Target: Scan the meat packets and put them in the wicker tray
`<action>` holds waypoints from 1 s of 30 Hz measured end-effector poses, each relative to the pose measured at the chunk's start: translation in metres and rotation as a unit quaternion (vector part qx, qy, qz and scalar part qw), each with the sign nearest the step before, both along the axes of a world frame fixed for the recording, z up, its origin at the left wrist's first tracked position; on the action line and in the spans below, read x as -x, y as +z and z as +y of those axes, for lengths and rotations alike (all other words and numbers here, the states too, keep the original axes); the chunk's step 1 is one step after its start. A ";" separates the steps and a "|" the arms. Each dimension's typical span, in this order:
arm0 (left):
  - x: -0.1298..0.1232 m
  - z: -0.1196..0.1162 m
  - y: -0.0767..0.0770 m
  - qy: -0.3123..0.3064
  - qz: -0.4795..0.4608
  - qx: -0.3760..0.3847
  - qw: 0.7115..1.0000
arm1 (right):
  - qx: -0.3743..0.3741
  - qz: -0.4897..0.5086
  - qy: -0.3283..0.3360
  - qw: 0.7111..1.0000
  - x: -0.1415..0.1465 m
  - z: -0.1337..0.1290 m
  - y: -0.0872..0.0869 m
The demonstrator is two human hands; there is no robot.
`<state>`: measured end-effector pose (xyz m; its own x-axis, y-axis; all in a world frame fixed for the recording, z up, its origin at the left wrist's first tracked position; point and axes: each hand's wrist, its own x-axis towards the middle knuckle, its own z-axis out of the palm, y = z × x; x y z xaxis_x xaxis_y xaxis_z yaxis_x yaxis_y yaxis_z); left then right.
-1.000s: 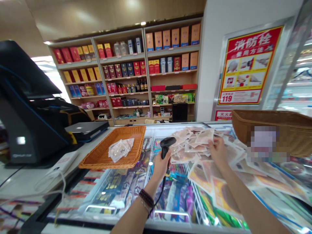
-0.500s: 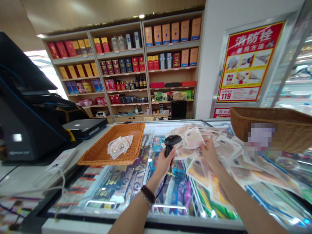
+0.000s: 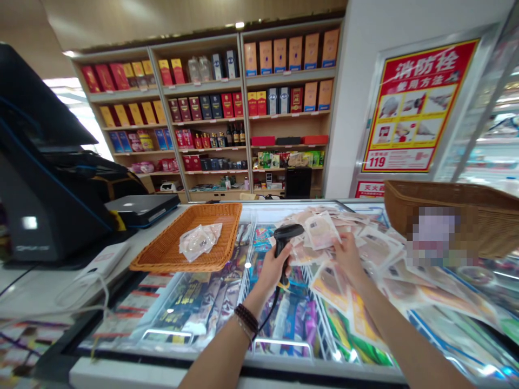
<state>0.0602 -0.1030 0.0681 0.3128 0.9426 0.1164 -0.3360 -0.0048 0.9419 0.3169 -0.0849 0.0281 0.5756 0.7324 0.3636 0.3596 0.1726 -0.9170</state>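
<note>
My left hand (image 3: pixel 274 266) is wrapped round the handle of a black barcode scanner (image 3: pixel 288 233), whose head points right, close to a flat clear packet (image 3: pixel 321 230). That packet's lower right corner is pinched by my right hand (image 3: pixel 347 254), over a spread of similar packets (image 3: pixel 377 246) on the glass freezer top. An orange wicker basket (image 3: pixel 148 257) on the left holds a few packets (image 3: pixel 199 241) like it. The scanner's cable runs down beside my left wrist, which wears dark beads.
Wrapped goods lie under the freezer glass (image 3: pixel 190 308). A brown basket (image 3: pixel 486 216) stands at the right. At the left are a black monitor (image 3: pixel 36 162), a flat black device (image 3: pixel 141 208) and a white cable (image 3: pixel 106 294). Stocked shelves (image 3: pixel 211 124) line the back.
The view has shifted very slightly. Both hands keep their holds on the scanner and the packet, with almost no movement.
</note>
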 end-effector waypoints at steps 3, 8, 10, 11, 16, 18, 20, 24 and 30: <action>0.001 0.000 0.001 -0.013 0.000 0.003 1.000 | -0.008 0.000 0.002 1.000 -0.001 0.001 -0.001; 0.001 0.000 0.002 -0.020 0.006 -0.001 1.000 | -0.017 -0.004 0.003 1.000 -0.002 0.002 -0.001; 0.001 0.000 0.002 -0.019 0.006 -0.002 1.000 | -0.013 -0.008 0.000 1.000 -0.002 0.002 -0.001; 0.001 0.000 0.002 -0.019 0.005 -0.002 1.000 | -0.012 -0.011 -0.003 1.000 -0.002 0.002 -0.001; 0.001 0.000 0.001 -0.019 0.004 0.002 1.000 | -0.029 -0.029 -0.025 0.999 -0.002 0.007 -0.005; 0.001 0.000 0.001 -0.018 0.003 0.003 1.000 | -0.023 -0.032 -0.027 0.999 -0.002 0.008 -0.005; 0.002 0.001 0.002 -0.014 0.001 0.000 1.000 | -0.017 -0.044 -0.028 0.999 -0.002 0.008 -0.003; 0.010 0.003 0.012 0.023 -0.002 -0.013 1.000 | -0.025 -0.094 -0.043 0.994 0.001 0.006 0.008; 0.051 0.007 0.038 0.088 0.003 -0.044 0.995 | -0.021 -0.138 -0.040 0.989 0.038 0.022 0.033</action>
